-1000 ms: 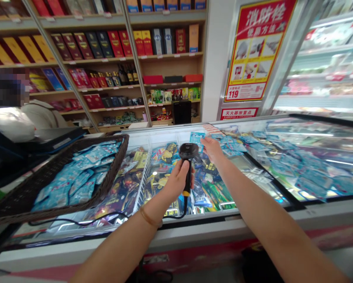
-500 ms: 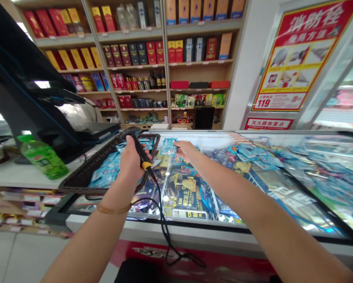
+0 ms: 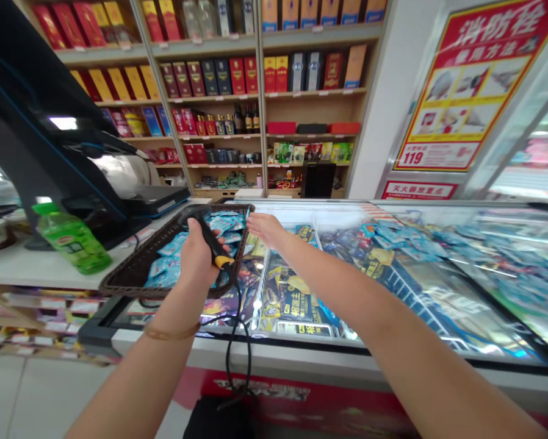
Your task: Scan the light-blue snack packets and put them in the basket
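Observation:
My left hand (image 3: pixel 197 250) is wrapped round the black handle of a barcode scanner (image 3: pixel 213 242), whose yellow collar and black cable hang below my fist. The scanner's blurred head is over a brown woven basket (image 3: pixel 113 281) that holds many small blue packets (image 3: pixel 164 259). At the basket's right rim is my right hand (image 3: pixel 265 229), its fingers pinched together. A thin sliver of a blue packet (image 3: pixel 249 214) shows edge-on at those fingertips. More blue packets (image 3: pixel 404 236) lie spread on the glass to the right.
The basket stands on a glass-topped freezer (image 3: pixel 347 352) containing bagged frozen treats (image 3: pixel 296 299). To the left are a green drink bottle (image 3: pixel 72 239) and a dark checkout terminal (image 3: pixel 31 116). Shelves of boxed bottles (image 3: pixel 210 79) rise behind. The scanner cable (image 3: pixel 237 347) dangles across the freezer's front.
My right hand has moved left with the blue packet, from above the freezer glass to the basket's rim. The packet has turned from flat-facing to edge-on. The scanner stays in my left hand.

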{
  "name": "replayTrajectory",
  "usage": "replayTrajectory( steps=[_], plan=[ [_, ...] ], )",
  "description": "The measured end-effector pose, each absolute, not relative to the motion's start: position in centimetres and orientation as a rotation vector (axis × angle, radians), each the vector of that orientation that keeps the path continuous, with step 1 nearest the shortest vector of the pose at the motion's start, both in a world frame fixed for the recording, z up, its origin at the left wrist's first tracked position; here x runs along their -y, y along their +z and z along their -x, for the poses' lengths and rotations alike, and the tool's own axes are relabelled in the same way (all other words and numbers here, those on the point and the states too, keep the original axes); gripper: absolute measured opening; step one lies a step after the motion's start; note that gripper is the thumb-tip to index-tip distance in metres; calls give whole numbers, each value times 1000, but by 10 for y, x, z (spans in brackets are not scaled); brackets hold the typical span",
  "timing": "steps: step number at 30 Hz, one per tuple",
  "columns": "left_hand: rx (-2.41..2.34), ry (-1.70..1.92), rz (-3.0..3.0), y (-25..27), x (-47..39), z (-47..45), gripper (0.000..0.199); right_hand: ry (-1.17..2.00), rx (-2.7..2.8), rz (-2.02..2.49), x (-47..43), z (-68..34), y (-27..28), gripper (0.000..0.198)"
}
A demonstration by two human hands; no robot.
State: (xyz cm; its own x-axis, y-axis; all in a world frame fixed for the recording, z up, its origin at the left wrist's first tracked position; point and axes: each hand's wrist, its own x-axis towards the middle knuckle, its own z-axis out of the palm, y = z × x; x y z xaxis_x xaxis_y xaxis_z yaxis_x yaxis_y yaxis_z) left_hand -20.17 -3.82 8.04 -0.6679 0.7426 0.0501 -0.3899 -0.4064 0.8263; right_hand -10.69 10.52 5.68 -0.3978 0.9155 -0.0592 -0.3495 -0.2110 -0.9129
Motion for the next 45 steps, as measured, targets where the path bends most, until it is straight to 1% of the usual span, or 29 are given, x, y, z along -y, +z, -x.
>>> replayTrajectory(
  steps=[3,6,11,12,16,19,23,29,33,37,38,42,45],
  plan=[
    [-1022,1999,-539,73,25,164,48,1499,1244,921,-122,57,38,14],
    [-1001,1890,-545,66,12,119,46,1164,1398,1119,-137,0,19,16],
    [-1007,1684,-599,55,-8,45,49,904,1414,1282,-153,-104,-2,24],
    [-1007,1658,-605,52,-11,33,49,813,1445,1332,-156,-125,-5,26],
    [-1000,1556,-645,36,-19,0,50,274,1661,1618,-162,-199,-19,37],
    [-1043,1508,-684,24,-18,-7,47,70,1601,1896,-161,-235,-29,45],
    [-1084,1458,-742,14,-12,-4,48,-21,1537,2119,-159,-249,-36,53],
    [-1081,1427,-827,6,-7,0,53,-14,1563,2274,-165,-250,-29,39],
    [-1071,1443,-840,4,-8,0,51,-69,1567,2244,-165,-255,-27,30],
    [-1087,1422,-857,5,-7,-1,51,-100,1600,2175,-162,-255,-28,28],
    [-1082,1422,-862,6,-6,-2,51,-102,1609,2152,-162,-255,-28,28],
    [-1051,1446,-864,8,-3,-4,50,-110,1623,2125,-163,-251,-29,40],
    [-1057,1442,-859,8,-2,-5,50,-142,1673,2137,-164,-250,-28,35]
  ],
)
